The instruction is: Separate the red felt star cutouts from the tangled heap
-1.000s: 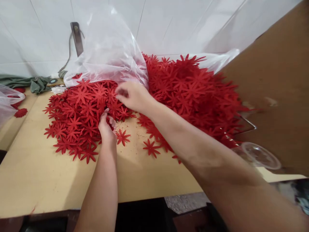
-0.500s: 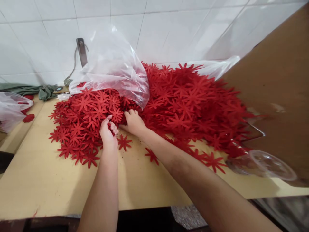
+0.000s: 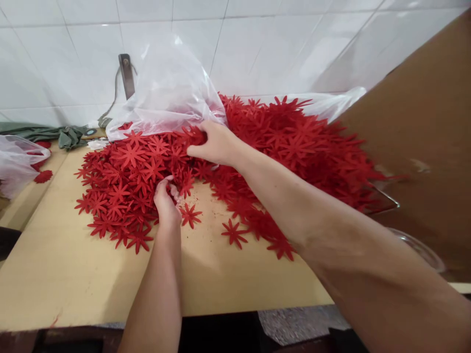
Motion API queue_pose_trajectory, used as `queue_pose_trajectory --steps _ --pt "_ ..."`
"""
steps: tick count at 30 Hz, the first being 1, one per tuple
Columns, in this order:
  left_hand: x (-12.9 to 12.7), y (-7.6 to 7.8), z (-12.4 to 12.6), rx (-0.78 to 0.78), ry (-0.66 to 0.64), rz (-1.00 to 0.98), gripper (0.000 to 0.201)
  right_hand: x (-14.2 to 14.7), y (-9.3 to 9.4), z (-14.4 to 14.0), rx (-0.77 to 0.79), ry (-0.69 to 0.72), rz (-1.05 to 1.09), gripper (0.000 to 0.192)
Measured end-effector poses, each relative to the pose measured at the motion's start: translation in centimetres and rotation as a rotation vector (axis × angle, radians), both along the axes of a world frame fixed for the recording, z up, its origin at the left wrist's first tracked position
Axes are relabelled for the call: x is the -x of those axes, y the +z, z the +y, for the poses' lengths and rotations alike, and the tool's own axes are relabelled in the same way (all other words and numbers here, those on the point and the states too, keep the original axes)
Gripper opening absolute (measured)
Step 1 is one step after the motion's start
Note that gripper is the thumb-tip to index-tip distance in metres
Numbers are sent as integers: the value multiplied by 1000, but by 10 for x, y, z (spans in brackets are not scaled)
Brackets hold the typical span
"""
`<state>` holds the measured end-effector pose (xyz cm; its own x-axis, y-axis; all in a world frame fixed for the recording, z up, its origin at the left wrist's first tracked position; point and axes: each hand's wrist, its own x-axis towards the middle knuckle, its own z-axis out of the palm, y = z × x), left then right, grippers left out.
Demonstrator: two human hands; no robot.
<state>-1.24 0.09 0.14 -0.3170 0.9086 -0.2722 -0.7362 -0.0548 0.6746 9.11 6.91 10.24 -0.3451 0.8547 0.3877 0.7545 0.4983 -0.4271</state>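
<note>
Red felt flowers (image 3: 279,142) heaped on wooden table (image 3: 73,274), partly under clear plastic bag (image 3: 169,93). Small bunch of flowers pinched by right hand (image 3: 215,142) at bag edge. Left hand (image 3: 165,198) curled at heap's near edge; fingers closed, contents obscured. Cardboard (image 3: 423,142) positioned at right.

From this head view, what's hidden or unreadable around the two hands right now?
- Left hand: its curled fingers hide whatever it holds.
- Right hand: fingertips buried in the red felt flowers, grip unclear.
- Clear plastic bag: covers the pile's back.
- Clear lid: mostly behind the right forearm.
- Second bag: cut off by the left edge.
</note>
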Motion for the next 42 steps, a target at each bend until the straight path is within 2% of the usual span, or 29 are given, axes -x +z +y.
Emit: queue_pose_trajectory --steps 3,5,8,10,12,15,18,20,22,25,28,34,40,42 --pt "0 1 -1 -12 20 -57 12 32 10 5 -57 102 83 30" --pt "0 1 -1 -9 19 -63 13 57 12 11 -101 152 116 43" --pt "1 1 -2 -27 24 -56 11 86 16 16 -209 298 73 65" --pt "1 2 -2 -31 23 -53 9 93 24 15 -199 406 2 62" --pt "1 2 -2 -24 23 -62 9 85 30 10 -137 454 -39 46" --pt "0 1 -1 -12 27 -77 9 48 20 1 -81 350 -6 30" --pt "-2 0 0 -26 38 -56 10 1 -22 -5 39 183 -79 25" --pt "-3 -1 1 -31 35 -53 10 -23 -58 -7 148 27 -197 34" --pt "-3 -1 1 -30 23 -65 10 -35 -89 -8 166 -94 -318 52" --pt "-2 -1 1 -20 27 -70 10 -34 -112 -9 220 -171 -380 80" --pt "-1 0 1 -13 31 -65 10 -25 -109 -7 300 -214 -412 85" --pt "-1 0 2 -15 35 -15 10 -17 -91 -6 306 -258 -524 67" --pt "-1 -1 4 -16 36 16 11 -8 -87 -5 394 -186 -551 95" --pt "0 -1 4 -23 37 17 11 -7 -87 -3 424 -204 -502 96"
